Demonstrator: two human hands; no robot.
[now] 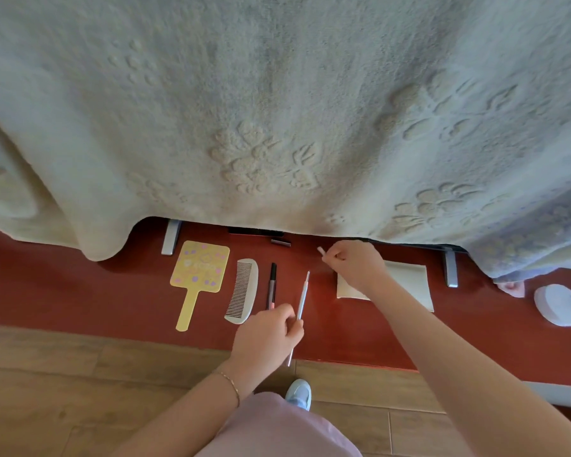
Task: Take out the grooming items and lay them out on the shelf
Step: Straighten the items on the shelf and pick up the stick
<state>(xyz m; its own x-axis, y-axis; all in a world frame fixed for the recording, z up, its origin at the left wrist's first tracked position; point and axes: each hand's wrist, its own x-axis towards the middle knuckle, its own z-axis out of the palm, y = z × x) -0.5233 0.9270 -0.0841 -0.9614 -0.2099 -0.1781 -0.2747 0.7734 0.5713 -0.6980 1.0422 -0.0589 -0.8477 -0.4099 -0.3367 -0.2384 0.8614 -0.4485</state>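
Observation:
On the dark red shelf point(80, 291) lie a yellow hand mirror point(198, 275), a white comb point(243, 290) and a black-capped cosmetic pen point(272, 285) side by side. My left hand point(267, 334) holds a thin silver-and-pink stick tool point(301, 301) just right of the pen, its lower end past the shelf's front edge. My right hand point(353, 265) pinches a small pale pink item point(321, 250) further back. A white pouch point(406, 285) lies under my right forearm.
A large cream blanket point(277, 110) hangs over the back of the shelf, hiding what is behind. A small dark tube point(281, 242) lies near its hem. Metal feet point(171, 237) stand left and right. A white round container point(561, 305) sits far right. Wooden floor lies below.

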